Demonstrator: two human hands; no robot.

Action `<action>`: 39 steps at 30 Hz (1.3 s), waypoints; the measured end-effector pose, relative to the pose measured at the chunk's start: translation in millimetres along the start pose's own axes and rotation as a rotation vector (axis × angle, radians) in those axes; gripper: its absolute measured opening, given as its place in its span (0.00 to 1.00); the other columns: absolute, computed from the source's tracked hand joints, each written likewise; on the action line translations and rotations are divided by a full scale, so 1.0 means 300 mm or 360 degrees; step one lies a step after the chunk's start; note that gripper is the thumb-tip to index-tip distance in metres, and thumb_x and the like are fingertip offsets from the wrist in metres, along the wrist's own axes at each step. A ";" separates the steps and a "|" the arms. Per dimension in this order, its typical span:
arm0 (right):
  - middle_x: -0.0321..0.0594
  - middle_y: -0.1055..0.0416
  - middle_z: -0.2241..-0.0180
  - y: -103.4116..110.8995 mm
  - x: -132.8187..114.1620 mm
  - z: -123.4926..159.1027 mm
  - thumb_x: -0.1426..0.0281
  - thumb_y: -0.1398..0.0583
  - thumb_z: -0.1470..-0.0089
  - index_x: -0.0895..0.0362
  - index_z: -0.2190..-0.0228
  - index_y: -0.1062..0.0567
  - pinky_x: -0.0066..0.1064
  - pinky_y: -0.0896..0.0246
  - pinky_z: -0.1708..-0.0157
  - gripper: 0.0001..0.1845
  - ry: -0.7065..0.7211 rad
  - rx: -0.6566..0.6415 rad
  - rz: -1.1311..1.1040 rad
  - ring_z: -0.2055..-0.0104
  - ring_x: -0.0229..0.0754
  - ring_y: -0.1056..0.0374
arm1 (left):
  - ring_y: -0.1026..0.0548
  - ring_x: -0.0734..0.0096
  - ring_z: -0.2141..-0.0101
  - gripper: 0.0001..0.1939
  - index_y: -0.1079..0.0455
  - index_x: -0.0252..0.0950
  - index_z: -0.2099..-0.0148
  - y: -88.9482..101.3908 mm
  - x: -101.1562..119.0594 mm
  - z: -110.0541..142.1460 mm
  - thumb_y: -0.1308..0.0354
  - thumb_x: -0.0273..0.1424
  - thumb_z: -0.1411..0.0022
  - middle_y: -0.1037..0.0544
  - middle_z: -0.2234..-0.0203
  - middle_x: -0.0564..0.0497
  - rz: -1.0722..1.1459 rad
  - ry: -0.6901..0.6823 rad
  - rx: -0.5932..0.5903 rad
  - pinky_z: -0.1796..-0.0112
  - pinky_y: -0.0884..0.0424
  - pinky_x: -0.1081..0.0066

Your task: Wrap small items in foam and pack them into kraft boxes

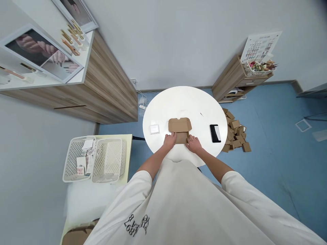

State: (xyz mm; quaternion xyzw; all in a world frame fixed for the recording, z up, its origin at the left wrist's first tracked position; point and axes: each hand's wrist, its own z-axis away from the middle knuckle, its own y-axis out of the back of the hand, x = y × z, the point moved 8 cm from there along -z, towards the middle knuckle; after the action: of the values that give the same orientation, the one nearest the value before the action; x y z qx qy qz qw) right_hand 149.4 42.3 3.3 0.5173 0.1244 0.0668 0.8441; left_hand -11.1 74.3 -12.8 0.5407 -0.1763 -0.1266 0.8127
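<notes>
On the round white table (pixel 184 102) lies an open brown cardboard box (pixel 180 126), its wide flap with rounded corners spread out flat on the side away from the person and its shallow tray part nearer the body. The left hand (pixel 169 140) grips the tray part at its left side, and the right hand (pixel 193 143) grips it at its right side, the fingers of both bent over the cardboard edges. Near the table's left edge, apart from the box, lies a small white square item (pixel 154 129); toward the right edge lies a black rectangular phone-like object (pixel 215 133) with a white patch on it. A tiny brown scrap (pixel 201 114) lies beyond the box, to its right. On the blue floor (pixel 268 136), just beside the table on the right, is a loose heap of small brown cardboard boxes (pixel 236 134). To the left, two white perforated plastic baskets (pixel 108 158) stand side by side on a pale yellow surface (pixel 127 149); the left one holds white cards and small packets.
</notes>
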 end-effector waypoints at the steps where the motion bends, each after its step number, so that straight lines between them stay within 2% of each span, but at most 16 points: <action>1: 0.59 0.40 0.42 0.000 -0.002 0.001 0.59 0.48 0.34 0.60 0.46 0.29 0.48 0.46 0.45 0.23 0.0006 -0.0009 0.0013 0.44 0.60 0.41 | 0.23 0.54 0.55 0.42 0.50 0.40 0.31 0.000 -0.001 0.001 0.34 0.30 0.42 0.35 0.40 0.36 0.0012 0.0001 -0.0004 0.53 0.40 0.60; 5: 0.61 0.41 0.41 -0.013 -0.006 -0.001 0.59 0.48 0.35 0.61 0.44 0.31 0.49 0.46 0.46 0.25 -0.0007 -0.0052 0.0074 0.44 0.60 0.41 | 0.23 0.55 0.56 0.42 0.50 0.41 0.30 -0.005 -0.005 0.001 0.34 0.29 0.42 0.36 0.39 0.36 0.0055 0.0003 -0.0033 0.53 0.40 0.60; 9: 0.63 0.46 0.36 -0.029 -0.021 -0.012 0.58 0.45 0.37 0.63 0.41 0.33 0.51 0.48 0.44 0.29 -0.0031 -0.0049 0.0169 0.41 0.63 0.44 | 0.23 0.53 0.55 0.42 0.51 0.41 0.30 -0.009 -0.009 0.000 0.34 0.31 0.41 0.37 0.38 0.36 0.0040 0.0008 -0.0028 0.53 0.41 0.59; 13: 0.63 0.46 0.35 -0.042 -0.032 -0.022 0.58 0.43 0.39 0.62 0.40 0.34 0.52 0.49 0.43 0.31 -0.0071 -0.0074 0.0284 0.40 0.64 0.44 | 0.23 0.54 0.56 0.43 0.50 0.41 0.31 -0.010 -0.007 0.000 0.32 0.33 0.42 0.35 0.39 0.37 0.0016 0.0002 -0.0019 0.53 0.40 0.59; 19: 0.60 0.48 0.34 -0.021 -0.006 -0.027 0.60 0.40 0.41 0.58 0.40 0.36 0.52 0.46 0.44 0.31 -0.0111 -0.0082 0.0260 0.41 0.63 0.43 | 0.23 0.54 0.55 0.43 0.51 0.43 0.31 -0.011 -0.001 0.004 0.32 0.33 0.42 0.35 0.39 0.37 0.0045 0.0007 -0.0006 0.52 0.40 0.60; 21: 0.57 0.51 0.32 -0.002 0.007 -0.038 0.62 0.40 0.41 0.56 0.38 0.39 0.49 0.44 0.45 0.32 -0.0098 -0.0052 0.0194 0.41 0.61 0.42 | 0.23 0.55 0.56 0.43 0.51 0.42 0.31 -0.013 -0.001 0.006 0.32 0.32 0.42 0.36 0.39 0.37 0.0066 0.0000 -0.0006 0.52 0.40 0.60; 24: 0.54 0.58 0.29 0.014 0.023 -0.066 0.63 0.38 0.43 0.53 0.33 0.49 0.46 0.42 0.47 0.42 -0.0071 -0.0072 0.0081 0.42 0.59 0.41 | 0.23 0.55 0.55 0.43 0.50 0.42 0.31 -0.012 -0.003 0.008 0.32 0.30 0.42 0.37 0.39 0.37 0.0093 -0.0007 -0.0002 0.52 0.40 0.60; 27: 0.52 0.60 0.29 0.013 0.024 -0.096 0.64 0.37 0.44 0.51 0.30 0.58 0.43 0.41 0.47 0.50 -0.0019 -0.0142 0.0053 0.41 0.58 0.41 | 0.23 0.54 0.54 0.42 0.50 0.43 0.31 -0.014 -0.006 0.011 0.33 0.30 0.41 0.38 0.38 0.37 0.0136 0.0012 -0.0007 0.51 0.39 0.59; 33: 0.53 0.57 0.29 0.004 0.018 -0.125 0.68 0.36 0.46 0.53 0.30 0.58 0.42 0.40 0.47 0.51 0.0001 -0.0193 0.0101 0.42 0.57 0.40 | 0.27 0.52 0.48 0.38 0.48 0.43 0.31 -0.007 -0.015 0.039 0.36 0.32 0.39 0.43 0.34 0.38 0.0284 0.0000 0.0062 0.49 0.37 0.57; 36: 0.54 0.54 0.30 0.004 0.014 -0.131 0.68 0.36 0.46 0.54 0.30 0.57 0.43 0.41 0.47 0.51 0.0004 -0.0203 0.0090 0.42 0.57 0.40 | 0.29 0.53 0.45 0.32 0.49 0.42 0.30 0.023 -0.075 0.066 0.45 0.34 0.32 0.43 0.33 0.38 0.0455 0.0054 0.0195 0.47 0.35 0.58; 39: 0.54 0.53 0.31 0.006 0.010 -0.135 0.67 0.36 0.46 0.55 0.31 0.55 0.42 0.40 0.48 0.50 0.0010 -0.0207 0.0127 0.44 0.57 0.39 | 0.32 0.53 0.41 0.26 0.47 0.40 0.31 0.061 -0.235 0.094 0.52 0.33 0.29 0.38 0.36 0.38 0.0653 0.0380 0.0405 0.45 0.35 0.58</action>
State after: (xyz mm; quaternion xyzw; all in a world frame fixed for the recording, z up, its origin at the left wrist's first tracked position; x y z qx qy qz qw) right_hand 140.9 78.6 -13.2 0.4658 0.1018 0.1100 0.8721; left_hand -86.6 85.7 3.4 0.6027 -0.1996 0.1285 0.7619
